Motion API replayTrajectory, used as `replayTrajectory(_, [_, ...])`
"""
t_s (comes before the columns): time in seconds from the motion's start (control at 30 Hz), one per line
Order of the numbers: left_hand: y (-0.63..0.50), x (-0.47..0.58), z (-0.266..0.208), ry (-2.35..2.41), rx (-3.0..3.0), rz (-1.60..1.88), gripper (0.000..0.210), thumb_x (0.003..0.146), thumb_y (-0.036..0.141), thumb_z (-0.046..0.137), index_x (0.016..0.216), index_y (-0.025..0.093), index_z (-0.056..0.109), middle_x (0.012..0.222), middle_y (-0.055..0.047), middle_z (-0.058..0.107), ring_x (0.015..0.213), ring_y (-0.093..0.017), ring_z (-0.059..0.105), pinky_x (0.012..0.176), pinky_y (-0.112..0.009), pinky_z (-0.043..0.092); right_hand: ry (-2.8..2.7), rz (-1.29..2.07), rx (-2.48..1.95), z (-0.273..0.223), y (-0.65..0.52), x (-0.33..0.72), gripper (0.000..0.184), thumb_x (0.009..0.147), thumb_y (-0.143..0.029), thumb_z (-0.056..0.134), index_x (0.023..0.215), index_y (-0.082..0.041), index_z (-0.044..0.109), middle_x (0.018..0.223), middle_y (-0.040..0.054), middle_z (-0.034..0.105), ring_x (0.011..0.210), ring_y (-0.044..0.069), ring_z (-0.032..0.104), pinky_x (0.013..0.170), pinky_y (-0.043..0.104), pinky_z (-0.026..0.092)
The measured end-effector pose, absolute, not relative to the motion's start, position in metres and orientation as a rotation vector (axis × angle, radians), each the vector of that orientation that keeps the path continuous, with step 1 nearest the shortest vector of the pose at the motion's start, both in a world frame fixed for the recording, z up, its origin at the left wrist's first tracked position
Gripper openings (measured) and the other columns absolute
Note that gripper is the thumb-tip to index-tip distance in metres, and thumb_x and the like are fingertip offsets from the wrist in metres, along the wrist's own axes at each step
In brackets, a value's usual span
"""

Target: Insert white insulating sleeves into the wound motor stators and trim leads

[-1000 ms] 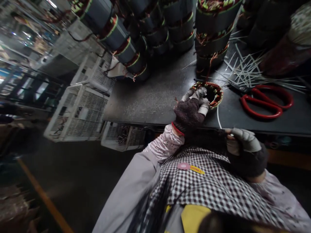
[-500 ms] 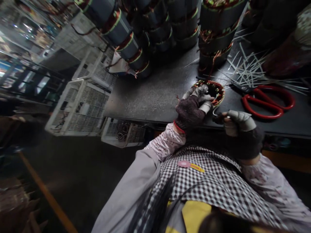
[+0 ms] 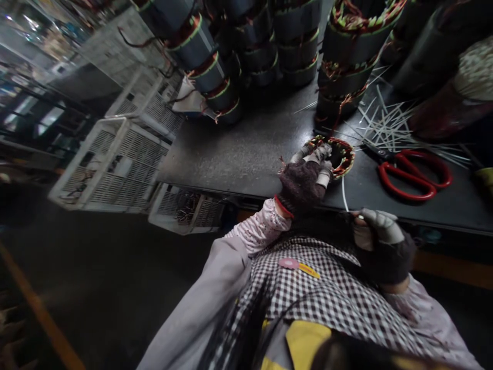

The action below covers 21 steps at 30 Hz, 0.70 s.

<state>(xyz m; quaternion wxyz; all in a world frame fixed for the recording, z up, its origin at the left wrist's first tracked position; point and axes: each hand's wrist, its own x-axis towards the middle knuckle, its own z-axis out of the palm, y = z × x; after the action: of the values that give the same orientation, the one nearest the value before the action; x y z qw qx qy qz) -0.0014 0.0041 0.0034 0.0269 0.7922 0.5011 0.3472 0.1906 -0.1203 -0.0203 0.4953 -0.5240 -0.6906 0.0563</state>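
A wound motor stator (image 3: 345,163), with red-brown wire and greenish-yellow insulation around its open rim, stands at the front edge of the dark bench. My left hand (image 3: 304,180), in a dark glove with taped fingertips, is closed on its left rim, some fingers reaching inside. A white cord (image 3: 344,194) runs taut from the stator's near side down to my right hand (image 3: 381,241). That hand, also gloved and taped, is pinched on the cord just beyond the bench edge, in front of my checkered apron. The stator's lower body is mostly hidden.
Red-handled scissors (image 3: 414,174) lie right of the stator. Behind them are loose white strips (image 3: 389,126). Stacked stators (image 3: 342,64) rise at the back, with more stacks to their left. White plastic crates (image 3: 127,164) stand left of the bench (image 3: 215,154).
My right hand has drawn down and away from the stator, and a longer stretch of white cord now shows. My left hand keeps its hold. The camera view has shifted slightly.
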Motion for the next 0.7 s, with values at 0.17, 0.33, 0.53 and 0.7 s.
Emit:
replayTrajectory(0.17, [0.003,-0.001,0.007,1.558,2.401,1.056,0.038,0.105,0.034,0.060,0.135,0.014,0.071,0.138,-0.013,0.078,0.140,-0.030,0.067,0.123,-0.050,0.056,-1.717,0.051,-1.221,-0.007,-0.119,0.187,0.030,0.095,-0.018,0.069,0.121,-0.032,0.072,0.093,0.0049,0.083,0.079,0.026,0.081,0.071,0.041,0.069])
replayTrajectory(0.33, [0.003,-0.002,0.007,1.549,2.364,1.076,0.038,0.105,0.035,0.061,0.137,0.017,0.071,0.138,-0.010,0.079,0.143,-0.030,0.065,0.123,-0.050,0.057,-1.755,0.040,-1.208,-0.007,-0.103,0.186,0.024,0.097,-0.020,0.067,0.119,-0.028,0.075,0.095,0.0073,0.084,0.083,0.027,0.082,0.073,0.039,0.068])
replayTrajectory(0.53, [0.002,-0.003,0.009,1.497,2.380,1.060,0.025,0.101,0.032,0.067,0.120,0.020,0.078,0.136,-0.009,0.079,0.141,-0.029,0.067,0.125,-0.052,0.055,-1.733,0.016,-1.234,-0.004,-0.105,0.187,0.021,0.097,-0.021,0.068,0.116,-0.028,0.074,0.091,0.0070,0.082,0.077,0.026,0.080,0.072,0.041,0.067])
replayTrajectory(0.7, [0.001,-0.003,0.014,1.543,2.349,1.047,0.037,0.101,0.032,0.066,0.134,0.016,0.072,0.135,-0.014,0.079,0.142,-0.030,0.066,0.121,-0.049,0.058,-1.829,0.067,-1.184,0.000,-0.111,0.187,0.020,0.098,-0.019,0.064,0.114,-0.027,0.074,0.090,0.0065,0.082,0.077,0.024,0.080,0.067,0.036,0.067])
